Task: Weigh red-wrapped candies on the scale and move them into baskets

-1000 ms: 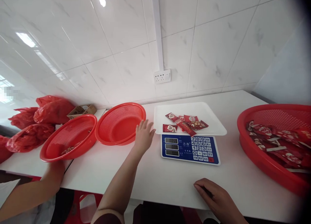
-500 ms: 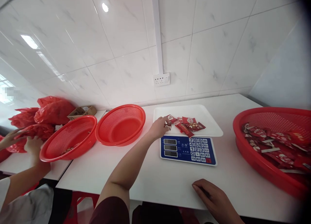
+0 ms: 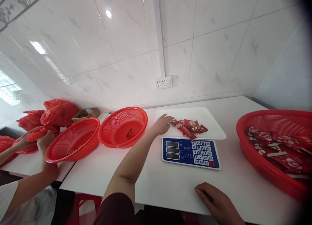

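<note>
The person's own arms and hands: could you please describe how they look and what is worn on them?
The left hand and right hand wear no gloves. A dark maroon sleeve ends above the left elbow, leaving that forearm bare. Any right sleeve is out of view.

Just right of the frame's centre, you have a small pile of sealed red packets (image 3: 187,132) with white and gold print, lying overlapped on the white tray (image 3: 212,129) of the scale (image 3: 186,155), whose blue panel, displays left and keypad right, faces you below.
</note>
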Motion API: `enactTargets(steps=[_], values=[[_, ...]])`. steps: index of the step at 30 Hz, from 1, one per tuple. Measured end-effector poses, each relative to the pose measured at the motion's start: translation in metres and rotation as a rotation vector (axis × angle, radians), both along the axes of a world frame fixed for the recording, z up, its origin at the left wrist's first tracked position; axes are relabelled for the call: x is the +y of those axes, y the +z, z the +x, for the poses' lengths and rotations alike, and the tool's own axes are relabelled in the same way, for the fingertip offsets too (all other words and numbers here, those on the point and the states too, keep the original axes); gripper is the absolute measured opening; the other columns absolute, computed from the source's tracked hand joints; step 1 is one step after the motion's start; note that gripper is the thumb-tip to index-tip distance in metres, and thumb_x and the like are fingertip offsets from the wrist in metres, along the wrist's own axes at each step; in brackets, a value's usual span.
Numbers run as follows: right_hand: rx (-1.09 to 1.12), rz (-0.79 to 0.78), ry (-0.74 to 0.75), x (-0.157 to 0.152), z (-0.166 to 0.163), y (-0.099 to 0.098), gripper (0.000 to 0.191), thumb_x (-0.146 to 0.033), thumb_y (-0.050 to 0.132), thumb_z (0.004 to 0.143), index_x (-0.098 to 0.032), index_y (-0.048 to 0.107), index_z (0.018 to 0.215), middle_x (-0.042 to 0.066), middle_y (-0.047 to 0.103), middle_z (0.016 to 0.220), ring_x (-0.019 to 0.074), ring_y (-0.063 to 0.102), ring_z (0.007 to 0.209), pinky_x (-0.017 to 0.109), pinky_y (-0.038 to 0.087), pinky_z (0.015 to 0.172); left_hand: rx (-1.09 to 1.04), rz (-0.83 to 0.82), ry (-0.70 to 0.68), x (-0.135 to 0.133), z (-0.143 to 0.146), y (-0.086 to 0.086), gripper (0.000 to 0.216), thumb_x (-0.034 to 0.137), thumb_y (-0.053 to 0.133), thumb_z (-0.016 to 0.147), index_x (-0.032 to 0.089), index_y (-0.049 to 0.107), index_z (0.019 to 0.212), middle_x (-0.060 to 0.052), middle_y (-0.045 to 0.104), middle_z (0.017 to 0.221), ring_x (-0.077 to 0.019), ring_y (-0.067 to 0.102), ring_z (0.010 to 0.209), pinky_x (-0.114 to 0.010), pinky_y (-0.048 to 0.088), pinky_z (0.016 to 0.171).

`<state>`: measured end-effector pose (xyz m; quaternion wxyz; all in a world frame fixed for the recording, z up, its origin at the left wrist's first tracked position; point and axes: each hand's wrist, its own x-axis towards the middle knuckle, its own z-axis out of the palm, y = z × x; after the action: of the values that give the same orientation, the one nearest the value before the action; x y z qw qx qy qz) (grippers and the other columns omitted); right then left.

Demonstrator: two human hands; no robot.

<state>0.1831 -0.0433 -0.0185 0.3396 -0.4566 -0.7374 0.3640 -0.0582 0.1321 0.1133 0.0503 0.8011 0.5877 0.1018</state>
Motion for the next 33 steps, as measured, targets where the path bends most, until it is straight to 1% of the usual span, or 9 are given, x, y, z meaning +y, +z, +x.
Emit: enactTargets(steps=[4,8,13,17,20,23,25,27,33], values=[[-0.012,-0.020,-0.003,0.000,0.002,0.000,0.037,-0.051,0.043,0.089,-0.025,0.063,0.074,0.002,0.066,0.075,0.0157,0.060,0.065,0.025,0.048,0.060,0.039,-0.090,-0.063,0.022,0.015,-0.007,0.053,0.007,0.044,0.081,0.020,0.047,0.133,-0.002,0.051,0.138,-0.0193,0.035,0.135,-0.034,0.030,0.110],[-0.024,-0.044,0.025,0.001,0.003,0.000,0.034,-0.048,0.044,0.089,-0.025,0.063,0.075,0.002,0.066,0.076,0.0158,0.059,0.067,0.026,0.047,0.060,0.035,-0.070,0.009,0.026,0.016,-0.004,0.038,0.014,0.043,0.087,0.020,0.054,0.123,-0.006,0.061,0.124,-0.0194,0.052,0.119,-0.032,0.040,0.100],[-0.003,-0.024,0.028,0.001,0.003,-0.001,0.034,-0.047,0.043,0.091,-0.024,0.063,0.076,0.002,0.066,0.077,0.0159,0.060,0.068,0.026,0.048,0.063,0.012,0.063,0.330,0.001,-0.014,0.015,0.033,0.018,0.036,0.092,0.023,0.052,0.120,-0.011,0.064,0.114,-0.0232,0.062,0.098,-0.035,0.049,0.081],[0.009,-0.021,0.039,0.001,0.002,-0.001,0.033,-0.046,0.044,0.090,-0.024,0.063,0.075,0.001,0.065,0.076,0.0151,0.060,0.068,0.025,0.048,0.063,0.014,0.221,0.604,-0.027,-0.048,0.034,0.039,0.016,0.032,0.093,0.014,0.044,0.129,-0.021,0.057,0.121,-0.0317,0.051,0.117,-0.050,0.041,0.093],[0.012,-0.025,0.046,0.002,0.002,-0.001,0.033,-0.046,0.044,0.090,-0.024,0.063,0.076,0.001,0.065,0.076,0.0151,0.060,0.069,0.025,0.048,0.064,-0.029,0.286,0.462,-0.038,-0.040,0.035,0.038,0.019,0.040,0.091,0.017,0.047,0.128,-0.016,0.051,0.133,-0.0281,0.041,0.128,-0.049,0.030,0.106],[0.009,-0.020,0.046,0.002,0.001,0.000,0.034,-0.047,0.043,0.091,-0.024,0.063,0.076,0.001,0.065,0.075,0.0153,0.060,0.068,0.025,0.048,0.064,-0.086,0.199,0.084,-0.038,-0.003,0.025,0.038,0.014,0.048,0.085,0.025,0.055,0.121,-0.001,0.059,0.127,-0.0158,0.045,0.124,-0.030,0.035,0.107],[0.006,-0.009,0.040,0.002,0.002,0.001,0.034,-0.047,0.043,0.091,-0.023,0.062,0.075,0.001,0.065,0.074,0.0150,0.060,0.067,0.025,0.048,0.064,-0.108,0.107,-0.176,-0.033,0.024,0.016,0.047,0.005,0.045,0.079,0.025,0.055,0.121,0.000,0.060,0.126,-0.0139,0.044,0.125,-0.028,0.036,0.106],[0.001,0.003,0.033,0.001,0.002,0.003,0.034,-0.047,0.043,0.091,-0.023,0.062,0.075,0.001,0.065,0.074,0.0149,0.060,0.067,0.026,0.048,0.065,-0.098,0.034,-0.325,-0.028,0.042,0.011,0.050,0.001,0.043,0.075,0.022,0.056,0.119,-0.003,0.061,0.124,-0.0169,0.046,0.123,-0.032,0.038,0.104],[-0.025,-0.007,0.026,-0.001,0.002,0.003,0.033,-0.046,0.043,0.091,-0.024,0.062,0.076,0.001,0.065,0.076,0.0146,0.060,0.068,0.026,0.049,0.065,0.082,-0.074,-0.228,-0.015,0.052,0.009,0.031,0.015,0.049,0.079,0.018,0.058,0.109,-0.011,0.057,0.115,-0.0258,0.052,0.108,-0.037,0.045,0.089]])
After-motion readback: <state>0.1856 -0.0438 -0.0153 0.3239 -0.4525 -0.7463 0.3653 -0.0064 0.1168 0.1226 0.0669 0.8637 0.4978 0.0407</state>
